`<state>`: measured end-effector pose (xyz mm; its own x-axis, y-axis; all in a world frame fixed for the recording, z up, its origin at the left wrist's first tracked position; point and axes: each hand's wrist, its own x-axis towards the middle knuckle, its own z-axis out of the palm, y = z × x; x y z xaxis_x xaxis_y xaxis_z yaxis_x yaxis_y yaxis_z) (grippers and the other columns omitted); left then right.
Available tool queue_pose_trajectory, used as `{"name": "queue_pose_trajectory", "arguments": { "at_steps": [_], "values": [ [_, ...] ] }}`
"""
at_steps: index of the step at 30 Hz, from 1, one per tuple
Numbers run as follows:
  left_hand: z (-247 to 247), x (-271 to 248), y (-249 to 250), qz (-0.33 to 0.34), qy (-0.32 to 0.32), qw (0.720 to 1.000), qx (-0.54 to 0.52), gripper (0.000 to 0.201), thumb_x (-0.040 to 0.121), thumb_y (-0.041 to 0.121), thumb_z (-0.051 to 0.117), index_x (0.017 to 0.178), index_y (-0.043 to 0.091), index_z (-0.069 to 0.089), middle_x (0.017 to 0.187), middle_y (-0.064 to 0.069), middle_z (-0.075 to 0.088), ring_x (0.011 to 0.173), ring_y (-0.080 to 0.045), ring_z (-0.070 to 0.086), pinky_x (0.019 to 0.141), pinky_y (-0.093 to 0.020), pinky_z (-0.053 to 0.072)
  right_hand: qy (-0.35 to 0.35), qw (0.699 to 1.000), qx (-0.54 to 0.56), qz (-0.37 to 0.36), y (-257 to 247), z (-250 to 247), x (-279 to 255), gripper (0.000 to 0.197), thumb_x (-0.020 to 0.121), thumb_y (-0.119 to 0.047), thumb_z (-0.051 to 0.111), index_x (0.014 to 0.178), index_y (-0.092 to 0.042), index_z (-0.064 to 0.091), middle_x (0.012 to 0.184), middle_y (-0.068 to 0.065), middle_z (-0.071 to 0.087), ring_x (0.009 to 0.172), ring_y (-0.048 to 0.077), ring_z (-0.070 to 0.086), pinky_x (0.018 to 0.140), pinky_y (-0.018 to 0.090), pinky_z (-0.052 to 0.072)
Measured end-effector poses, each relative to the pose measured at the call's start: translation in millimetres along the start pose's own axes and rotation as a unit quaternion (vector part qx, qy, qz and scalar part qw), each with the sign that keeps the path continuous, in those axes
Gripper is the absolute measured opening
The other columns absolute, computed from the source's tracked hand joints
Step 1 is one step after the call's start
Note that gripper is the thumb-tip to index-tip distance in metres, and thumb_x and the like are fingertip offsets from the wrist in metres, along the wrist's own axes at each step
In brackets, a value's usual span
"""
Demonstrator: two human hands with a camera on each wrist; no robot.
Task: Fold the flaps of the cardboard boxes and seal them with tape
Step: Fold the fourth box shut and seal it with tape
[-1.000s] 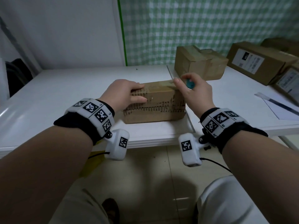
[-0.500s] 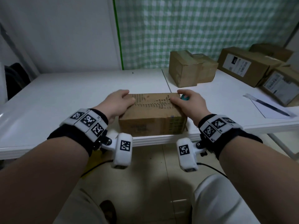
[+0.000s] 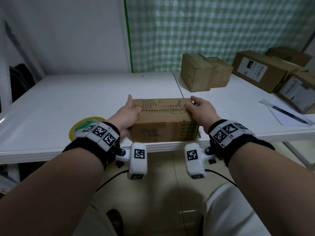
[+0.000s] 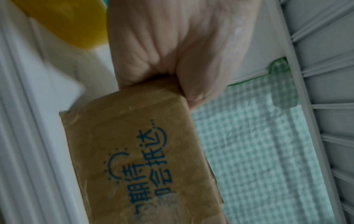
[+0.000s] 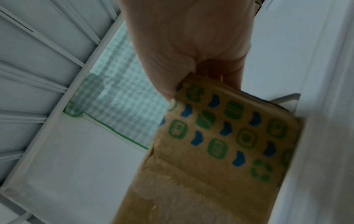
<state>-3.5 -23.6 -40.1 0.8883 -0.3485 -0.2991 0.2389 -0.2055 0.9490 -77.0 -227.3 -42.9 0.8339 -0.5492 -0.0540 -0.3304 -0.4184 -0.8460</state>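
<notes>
Box (image 3: 163,120) is sitting right at the near edge of the table (image 3: 68,103), left hand (image 3: 127,114) and right hand (image 3: 200,111) each curled round an end, so both grips are clamped on cardboard. I'd keep both thumbs pressing that torn top flat and slide it inward before reaching for the yellow tape roll (image 3: 78,126) by the left wrist, so nothing tips off.

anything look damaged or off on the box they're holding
Yes. The box, held at its ends by the left hand and right hand, has its outer paper torn away along the top, baring ragged corrugation. The right wrist view shows a torn, creased patch on its printed face too.
</notes>
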Motion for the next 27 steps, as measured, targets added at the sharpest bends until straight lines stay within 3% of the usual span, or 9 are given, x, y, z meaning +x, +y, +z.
{"name": "queue_pose_trajectory", "arguments": {
  "at_steps": [3, 6, 10, 13, 15, 17, 20, 23, 27],
  "values": [
    [0, -3, -2, -0.023, 0.017, 0.997, -0.071, 0.054, 0.1, 0.015, 0.042, 0.149, 0.018, 0.02, 0.117, 0.0, 0.052, 0.095, -0.023, 0.059, 0.082, -0.043, 0.053, -0.021, 0.999, 0.035, 0.035, 3, 1, 0, 0.052, 0.09, -0.039, 0.05, 0.137, -0.016, 0.048, 0.134, 0.006, 0.055, 0.121, 0.026, 0.053, 0.103, 0.045, 0.042],
    [1, -6, -3, -0.064, 0.01, 0.99, -0.125, 0.03, 0.098, 0.017, 0.046, 0.127, 0.01, 0.05, 0.119, -0.016, 0.061, 0.102, -0.032, 0.062, 0.09, -0.054, 0.049, -0.048, 0.993, 0.088, 0.059, 5, -1, -2, 0.027, 0.093, -0.036, 0.05, 0.107, -0.017, 0.061, 0.114, 0.009, 0.066, 0.106, 0.026, 0.062, 0.096, 0.045, 0.049],
    [2, -9, -3, -0.091, 0.017, 0.985, -0.149, 0.017, 0.098, 0.02, 0.048, 0.1, 0.007, 0.059, 0.107, -0.019, 0.065, 0.097, -0.033, 0.062, 0.09, -0.055, 0.048, -0.061, 0.99, 0.106, 0.068, 7, -3, -3, 0.027, 0.093, -0.038, 0.05, 0.104, -0.017, 0.062, 0.108, 0.008, 0.068, 0.102, 0.026, 0.063, 0.094, 0.044, 0.051],
    [2, -10, 1, -0.103, 0.018, 0.987, -0.118, 0.018, 0.097, 0.021, 0.05, 0.101, 0.005, 0.058, 0.103, -0.019, 0.065, 0.092, -0.033, 0.063, 0.088, -0.053, 0.05, -0.055, 0.994, 0.068, 0.061, 5, -3, -4, 0.032, 0.091, -0.042, 0.051, 0.103, -0.015, 0.064, 0.107, 0.01, 0.068, 0.101, 0.028, 0.063, 0.093, 0.046, 0.051],
    [1, -8, 5, -0.076, 0.046, 0.995, -0.046, 0.028, 0.096, 0.019, 0.052, 0.117, 0.001, 0.054, 0.109, -0.019, 0.064, 0.09, -0.03, 0.064, 0.085, -0.048, 0.053, -0.019, 0.999, -0.002, 0.033, 1, -3, -5, 0.033, 0.091, -0.04, 0.05, 0.102, -0.014, 0.067, 0.106, 0.01, 0.068, 0.101, 0.028, 0.062, 0.092, 0.045, 0.05],
    [-4, -5, 8, 0.004, 0.114, 0.991, 0.073, 0.047, 0.093, 0.019, 0.056, 0.135, 0.001, 0.044, 0.129, -0.018, 0.055, 0.108, -0.029, 0.058, 0.096, -0.043, 0.048, 0.05, 0.997, -0.058, -0.004, -3, -4, -7, 0.035, 0.092, -0.037, 0.048, 0.111, -0.013, 0.066, 0.112, 0.007, 0.067, 0.106, 0.027, 0.059, 0.092, 0.035, 0.048],
    [-25, -9, 9, 0.11, 0.205, 0.936, 0.263, 0.05, 0.087, 0.028, 0.064, 0.132, 0.01, 0.051, 0.133, -0.012, 0.052, 0.121, -0.027, 0.05, 0.105, -0.038, 0.039, 0.14, 0.985, -0.07, -0.065, -9, -7, -13, 0.03, 0.097, -0.027, 0.037, 0.099, -0.011, 0.062, 0.096, 0.009, 0.062, 0.101, 0.03, 0.056, 0.072, 0.027, 0.035],
    [-51, -15, 4, 0.069, 0.24, 0.877, 0.411, 0.056, 0.079, 0.041, 0.07, 0.128, 0.018, 0.054, 0.133, -0.015, 0.047, 0.119, -0.034, 0.048, 0.102, -0.042, 0.041, 0.182, 0.977, -0.046, -0.104, -18, -9, -22, 0.032, 0.099, -0.017, 0.032, 0.116, -0.011, 0.059, 0.107, 0.011, 0.063, 0.101, 0.028, 0.055, 0.073, 0.026, 0.035],
    [-65, -23, -4, 0.007, 0.139, 0.837, 0.529, 0.075, 0.079, 0.034, 0.073, 0.141, 0.011, 0.038, 0.142, -0.013, 0.044, 0.128, -0.031, 0.043, 0.102, -0.038, 0.038, 0.176, 0.969, -0.019, -0.17, -30, -1, -30, 0.038, 0.097, -0.01, 0.034, 0.129, -0.017, 0.054, 0.114, 0.013, 0.062, 0.103, 0.027, 0.057, 0.083, 0.033, 0.046]
  ]
}}
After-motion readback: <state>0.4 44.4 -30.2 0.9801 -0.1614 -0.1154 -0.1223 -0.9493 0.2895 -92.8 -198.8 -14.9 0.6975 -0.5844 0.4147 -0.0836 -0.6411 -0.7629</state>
